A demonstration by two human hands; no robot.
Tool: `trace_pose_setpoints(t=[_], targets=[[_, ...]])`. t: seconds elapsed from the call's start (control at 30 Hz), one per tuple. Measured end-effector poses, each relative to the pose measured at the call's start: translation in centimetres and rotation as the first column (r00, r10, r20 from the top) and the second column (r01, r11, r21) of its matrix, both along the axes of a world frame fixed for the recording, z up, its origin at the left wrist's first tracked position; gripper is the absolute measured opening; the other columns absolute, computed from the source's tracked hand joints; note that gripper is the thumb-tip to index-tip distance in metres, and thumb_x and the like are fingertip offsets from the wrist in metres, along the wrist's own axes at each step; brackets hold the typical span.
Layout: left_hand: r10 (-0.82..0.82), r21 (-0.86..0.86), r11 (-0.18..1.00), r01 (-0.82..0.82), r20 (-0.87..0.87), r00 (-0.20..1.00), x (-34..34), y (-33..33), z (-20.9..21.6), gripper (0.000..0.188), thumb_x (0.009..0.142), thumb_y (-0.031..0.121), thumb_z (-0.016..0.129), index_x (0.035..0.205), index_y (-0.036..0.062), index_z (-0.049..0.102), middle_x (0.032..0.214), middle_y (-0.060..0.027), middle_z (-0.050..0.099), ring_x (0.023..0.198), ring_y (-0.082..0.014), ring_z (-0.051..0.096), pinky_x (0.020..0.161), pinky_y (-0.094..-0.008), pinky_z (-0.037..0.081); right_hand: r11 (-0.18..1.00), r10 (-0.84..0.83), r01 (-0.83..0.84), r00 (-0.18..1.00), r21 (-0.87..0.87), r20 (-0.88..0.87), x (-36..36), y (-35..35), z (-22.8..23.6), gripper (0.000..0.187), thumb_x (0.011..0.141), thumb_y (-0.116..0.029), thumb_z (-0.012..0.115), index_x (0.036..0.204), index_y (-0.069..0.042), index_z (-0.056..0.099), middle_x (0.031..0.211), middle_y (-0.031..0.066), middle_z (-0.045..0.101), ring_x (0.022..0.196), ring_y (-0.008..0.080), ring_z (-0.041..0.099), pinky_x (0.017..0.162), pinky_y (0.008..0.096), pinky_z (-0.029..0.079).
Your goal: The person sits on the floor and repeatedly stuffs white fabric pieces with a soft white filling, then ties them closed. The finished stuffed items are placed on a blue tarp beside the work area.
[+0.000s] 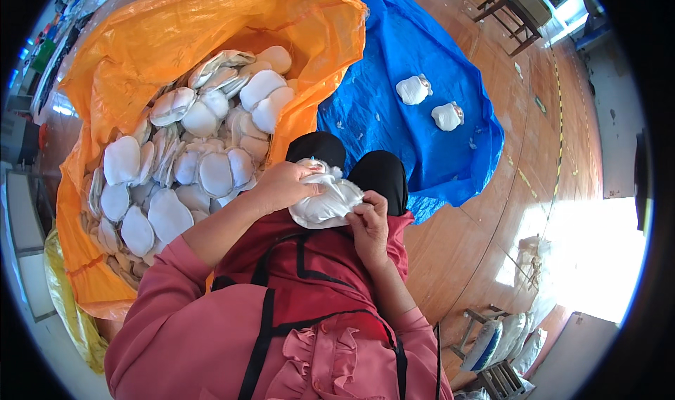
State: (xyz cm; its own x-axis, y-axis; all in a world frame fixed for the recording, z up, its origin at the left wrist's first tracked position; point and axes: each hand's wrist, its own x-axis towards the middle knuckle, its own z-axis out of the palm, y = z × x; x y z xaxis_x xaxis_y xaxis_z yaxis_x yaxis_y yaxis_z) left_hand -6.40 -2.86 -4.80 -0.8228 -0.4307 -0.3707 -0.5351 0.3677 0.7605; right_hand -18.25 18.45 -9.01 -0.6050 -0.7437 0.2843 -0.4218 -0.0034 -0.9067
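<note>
From the head camera, a big orange sack [211, 34] lies open on the left, its mouth turned toward the person. It is filled with white padded cups [211, 168], stacked and nested in loose heaps from the near left up to the far middle.

Just right of the sack's mouth, over the person's lap, both hands work on one white padded piece [325, 203]. The left hand [281, 185] lies over its left end, fingers curled down and gripping it from above. The right hand [369, 224] comes up from below on the right, fingertips pinching the piece's near right edge. The piece itself is crumpled, so its exact shape is hard to make out.

Farther off to the right, a blue tarp [394, 62] is spread on the floor, with two white bundles [429, 103] lying on it, well apart from the hands.

The person's knees, in black, partly hide the tarp's near edge, and the pink sleeves and red apron fill the lower part of the view. The sack's far-left side is cut off by the dark rim.

The floor [506, 154] is reddish wood boards with a yellow-and-black tape line [560, 118] along it. Strong sunlight washes out a patch at the near right, beside some white sacks on a low stand [499, 344]. A wooden table [517, 6] stands at the far right.
</note>
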Motion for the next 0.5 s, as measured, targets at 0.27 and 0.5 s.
trace_pose_setpoints(t=[0.27,0.5], targets=[[0.036,0.038,0.999,-0.035,-0.029,0.999,-0.8,1.1,1.1,0.048,0.086,0.04,0.071,0.12,0.0063,0.068,0.11,-0.0168,0.07,0.099,-0.0271,0.069,0.088,-0.0348,0.05,0.987,0.143,-0.105,0.913,-0.118,0.382,-0.8,0.1,0.0,0.006,0.092,0.003,0.061,0.097,-0.001,0.062,0.104,0.0055,0.06,0.092,0.0137,0.055,0.085,0.025,0.044],[0.124,0.071,0.99,-0.122,-0.033,0.992,-0.3,1.5,0.4,0.043,0.083,0.036,0.075,0.116,0.0079,0.071,0.098,-0.017,0.073,0.088,-0.0269,0.071,0.082,-0.0347,0.052,0.895,0.396,-0.388,0.465,-0.22,0.792,-1.5,0.7,-1.0,0.011,0.103,-0.013,0.053,0.102,-0.004,0.059,0.093,-0.0052,0.056,0.088,0.0053,0.05,0.083,0.0209,0.041]])
